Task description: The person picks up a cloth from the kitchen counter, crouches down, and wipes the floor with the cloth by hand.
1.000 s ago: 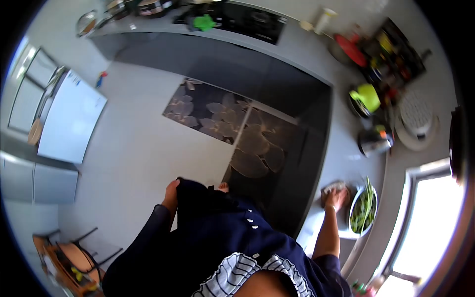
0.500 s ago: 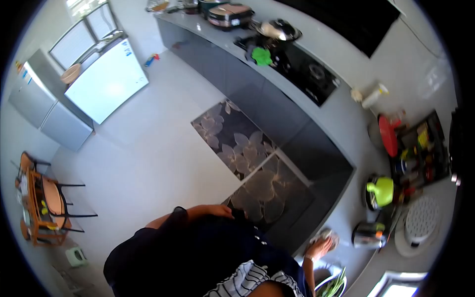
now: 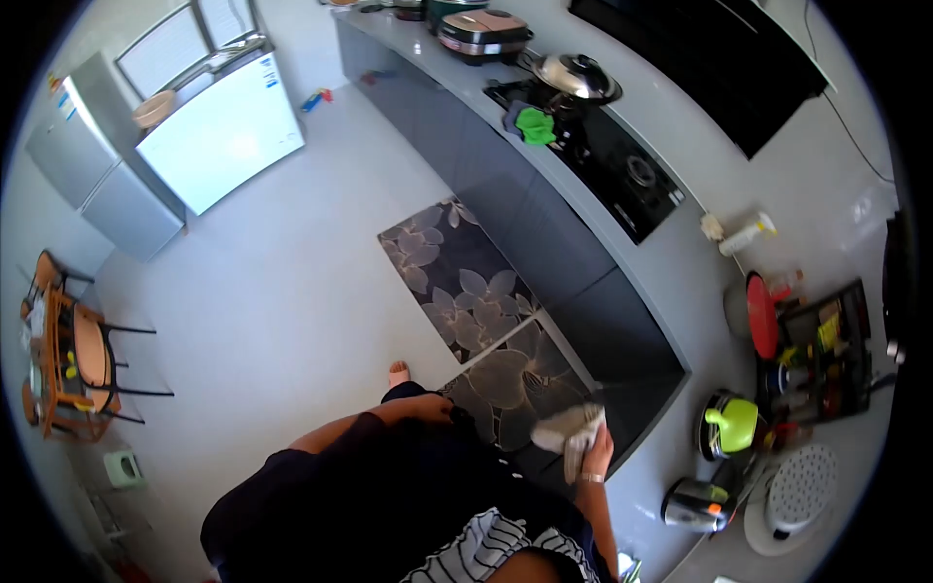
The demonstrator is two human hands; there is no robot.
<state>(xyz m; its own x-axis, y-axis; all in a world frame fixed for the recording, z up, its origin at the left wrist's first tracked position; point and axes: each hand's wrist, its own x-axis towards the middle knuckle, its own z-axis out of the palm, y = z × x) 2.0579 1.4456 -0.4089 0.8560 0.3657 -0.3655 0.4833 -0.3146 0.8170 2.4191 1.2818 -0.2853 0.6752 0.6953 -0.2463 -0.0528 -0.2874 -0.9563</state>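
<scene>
My right hand (image 3: 600, 453) is closed on a pale, crumpled cloth (image 3: 571, 430). The cloth hangs in the air in front of the counter's edge, above the flowered floor mat (image 3: 510, 384). A light band circles that wrist. Close to my dark clothing, my left hand (image 3: 431, 407) is held in front of my body. Its fingers are small and partly lost against the dark fabric, so I cannot tell whether they hold anything.
The grey counter (image 3: 637, 291) runs along my right. On it stand a kettle (image 3: 696, 505), a pot with a green scoop (image 3: 729, 428), a spice rack (image 3: 826, 350) and a gas stove (image 3: 622, 180) bearing a lidded pan (image 3: 577, 78). Chairs (image 3: 94, 355) stand far left.
My right hand has lifted the cloth off the countertop and brought it left, past the counter's edge. My left hand stays by my body. A bare foot has come into view.
</scene>
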